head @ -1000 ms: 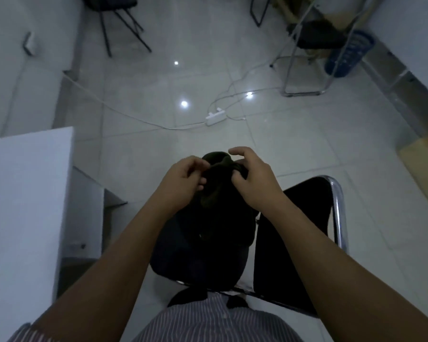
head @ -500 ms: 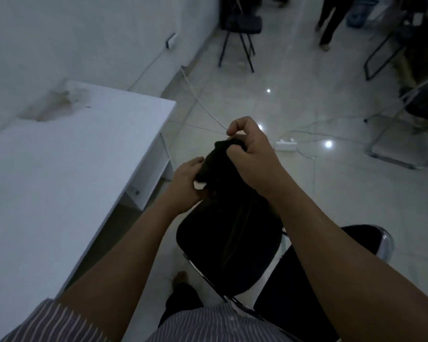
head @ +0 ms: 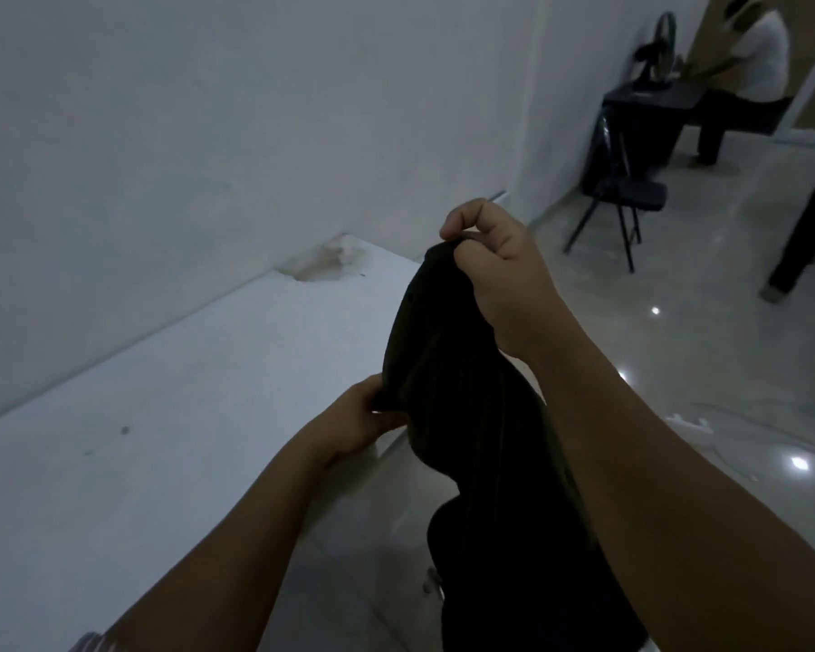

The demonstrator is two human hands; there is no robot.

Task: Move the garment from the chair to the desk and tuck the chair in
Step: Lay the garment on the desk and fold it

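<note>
A dark garment (head: 462, 392) hangs lifted in front of me, above the gap between the white desk (head: 170, 416) and the floor. My right hand (head: 504, 270) pinches its top edge, raised high. Lower down, my left hand (head: 358, 421) grips its left edge, just over the desk's right edge. The garment's lower part drapes down and merges with a dark shape (head: 448, 534) at the bottom centre; I cannot tell whether that is the chair. The rest of the chair is hidden behind the cloth and my right arm.
A white wall runs behind the desk. A chipped, stained patch (head: 321, 265) marks the desk's far corner. A black folding chair (head: 622, 195) and a dark table (head: 650, 105) stand at the back right, with two persons (head: 753, 72) near them. A white power strip (head: 688, 423) lies on the tiled floor.
Both hands have lifted the garment higher and carried it left toward the desk. My view has swung left and up, so the chair seat has dropped out of sight.
</note>
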